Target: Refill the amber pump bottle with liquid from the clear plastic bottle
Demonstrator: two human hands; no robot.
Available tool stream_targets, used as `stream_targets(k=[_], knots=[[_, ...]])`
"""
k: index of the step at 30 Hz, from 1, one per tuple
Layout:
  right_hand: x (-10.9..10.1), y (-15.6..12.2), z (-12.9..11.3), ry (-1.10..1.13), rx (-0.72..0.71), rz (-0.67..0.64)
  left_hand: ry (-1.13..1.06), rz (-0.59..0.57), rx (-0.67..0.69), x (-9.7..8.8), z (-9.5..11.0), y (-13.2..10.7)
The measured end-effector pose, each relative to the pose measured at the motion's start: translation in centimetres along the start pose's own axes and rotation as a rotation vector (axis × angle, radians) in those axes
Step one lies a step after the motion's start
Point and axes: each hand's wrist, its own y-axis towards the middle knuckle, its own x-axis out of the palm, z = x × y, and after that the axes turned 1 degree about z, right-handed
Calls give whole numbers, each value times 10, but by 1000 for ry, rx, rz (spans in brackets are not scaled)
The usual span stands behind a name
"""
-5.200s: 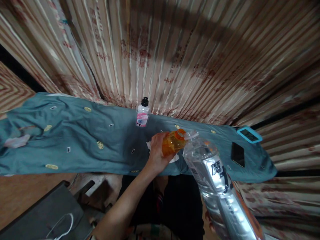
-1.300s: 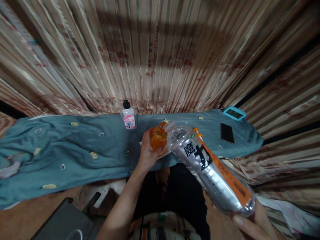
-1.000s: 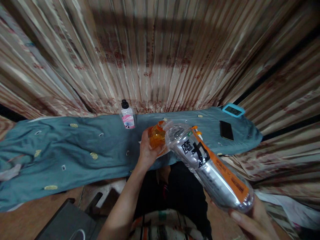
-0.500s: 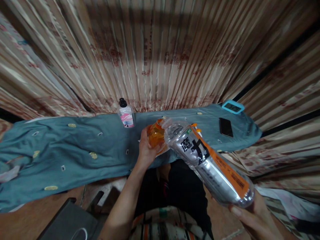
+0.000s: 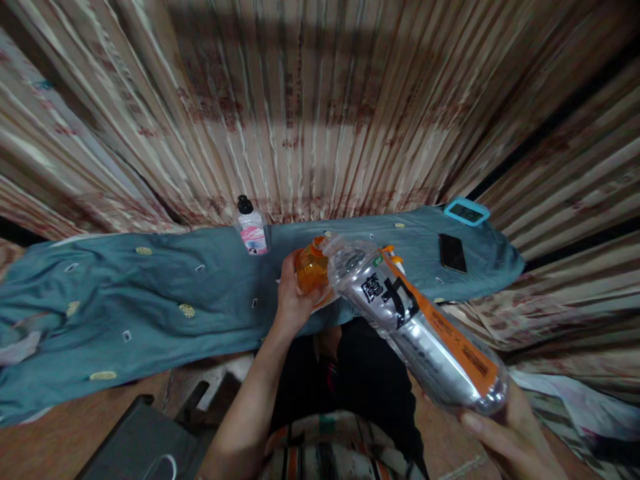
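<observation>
My left hand (image 5: 295,291) is wrapped round a bottle of orange liquid (image 5: 313,267) above the cloth-covered table. At the far end of the other arm, my right hand (image 5: 505,427) grips the base of a large clear plastic bottle (image 5: 425,327) with a silver and orange label. That large bottle is tilted, its neck down and to the left. Its mouth meets the mouth of the orange bottle; whether liquid passes between them I cannot make out. Behind the large bottle, small orange-and-white items (image 5: 393,253) are partly hidden.
On the blue-green cloth (image 5: 160,287) stands a pump bottle (image 5: 254,232) with a pink label. A dark phone (image 5: 453,253) and a light-blue digital clock (image 5: 467,211) lie at the right. Curtains (image 5: 300,120) hang behind. A grey stool-like object (image 5: 140,443) is at lower left.
Hardly anything differs. Both hands and both bottles hold nearly the same pose, mouths together.
</observation>
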Motion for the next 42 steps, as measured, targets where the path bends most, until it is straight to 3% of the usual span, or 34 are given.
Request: stream_targets(k=[23,42], knots=[[8,-2,-9,15,18,12,3,19,-21,0,-4,0],[0,-1,6,-22,-70,11,14,10,3,0,-5,0]])
